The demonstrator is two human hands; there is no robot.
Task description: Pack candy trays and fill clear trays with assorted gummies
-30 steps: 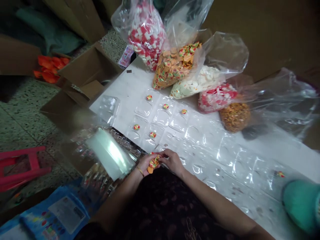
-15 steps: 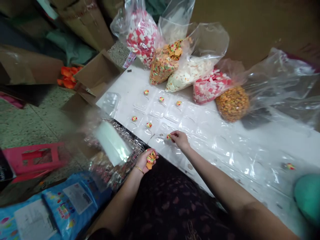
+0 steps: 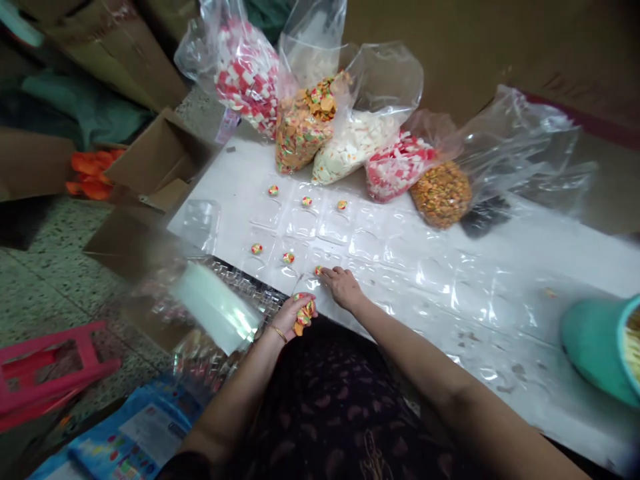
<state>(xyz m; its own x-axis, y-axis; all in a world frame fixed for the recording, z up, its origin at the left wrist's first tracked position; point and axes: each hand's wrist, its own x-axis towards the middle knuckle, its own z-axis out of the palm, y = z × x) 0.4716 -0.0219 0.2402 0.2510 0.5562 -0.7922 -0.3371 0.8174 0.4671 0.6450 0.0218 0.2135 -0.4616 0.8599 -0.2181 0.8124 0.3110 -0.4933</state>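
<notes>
In my left hand (image 3: 287, 319), several small orange pieces with red, green and yellow patterns (image 3: 304, 312) lie between palm and curled fingers. It hovers at the table's front edge, palm up. My right hand (image 3: 344, 288) reaches over a clear plastic tray (image 3: 327, 255), fingertips closed at one round patterned piece (image 3: 318, 270) in a compartment. The thumb is partly hidden. Similar pieces sit singly in other compartments: two in the near row, one of them this piece (image 3: 289, 258), and three in the far row, including one piece (image 3: 342, 205).
Open plastic bags of small pieces line the back, including an orange-filled bag (image 3: 305, 130) and a white-filled bag (image 3: 353, 150). A teal tub (image 3: 593, 350) stands right. Clear packaging (image 3: 215, 307) lies left of the table, with a pink stool (image 3: 55, 370) and cardboard boxes (image 3: 155, 150) beyond.
My right hand has brought its patterned piece down into the near-row compartment, and its fingers have straightened somewhat. The left hand still holds its pieces. The view has shifted, showing more of the teal tub.
</notes>
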